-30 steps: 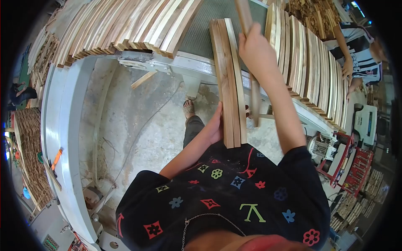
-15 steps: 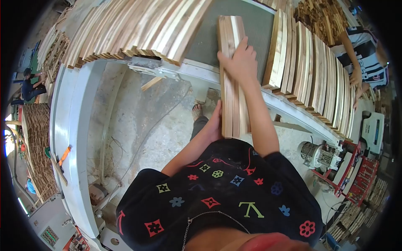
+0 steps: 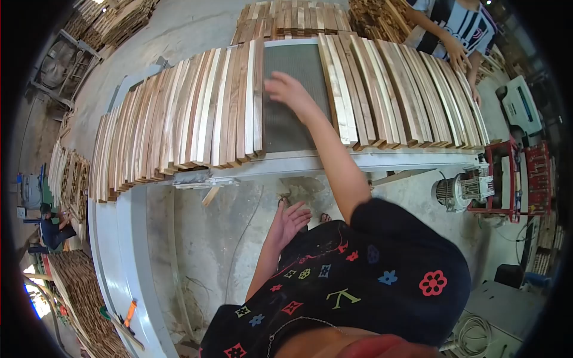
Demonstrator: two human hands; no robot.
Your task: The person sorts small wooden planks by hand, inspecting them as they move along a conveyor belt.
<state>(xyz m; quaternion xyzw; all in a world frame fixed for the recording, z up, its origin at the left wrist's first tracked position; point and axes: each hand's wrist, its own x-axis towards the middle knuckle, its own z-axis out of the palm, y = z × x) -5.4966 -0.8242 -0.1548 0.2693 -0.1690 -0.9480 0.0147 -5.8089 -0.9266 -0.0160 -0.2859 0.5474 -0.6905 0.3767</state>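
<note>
A long row of upright wooden strips [image 3: 179,113] covers the left part of the belt, and another row [image 3: 400,89] stands on its right part. Between them shows the grey-green belt surface [image 3: 292,128]. Over this gap, beside the end strip of the left row, is my right hand [image 3: 290,95], empty, fingers slightly spread and a little blurred. My left hand [image 3: 288,222] is low in front of my body, palm up, with its fingers apart and nothing in it.
Across the front runs the white metal frame [image 3: 280,164]. A motor [image 3: 456,192] and a red rack [image 3: 514,179] stand at the right. A person [image 3: 456,30] touches the right row's far end. Another person [image 3: 55,227] sits at far left. More wood stacks [image 3: 292,18] lie beyond the belt.
The bundle of strips that both hands held has left them. My right hand has moved left across the belt gap, and my left hand has opened. The view has turned and shifted.
</note>
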